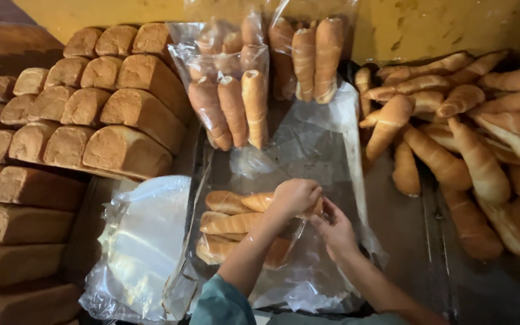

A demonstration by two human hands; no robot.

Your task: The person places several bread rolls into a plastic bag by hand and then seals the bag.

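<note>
**A:** Which step is in hand here?

**B:** Packing, by the look of it. The left hand [296, 195] is closed over a long roll [260, 201] at the mouth of a clear plastic bag [308, 265], and three or four more rolls already lie inside, near the middle of the scene. The bag rests on a sheet of clear plastic spread over the dark surface [416, 253].

**A:** And the right hand?

**B:** The right hand [335, 232] sits just beside the left, on its right and nearer the person. Its fingers are pinched narrow on the plastic at the bag's opening, holding it apart.

**A:** Where do the rolls come from?

**B:** Probably the loose heap of rolls [464, 138] on the right. Far from the person, two filled bags of rolls [254, 78] lean against the yellow wall [452, 24]. On the left, rows of square loaves [85, 114] are stacked, and a pile of empty bags [139, 241] lies near left.

**A:** What does the next move call for?

**B:** Judging from this, the roll needs sliding in alongside the others without tearing the thin film, so the right hand should keep the mouth wide. The bag seems only part full beside the finished ones, so a reach to the heap on the right would likely follow.
</note>
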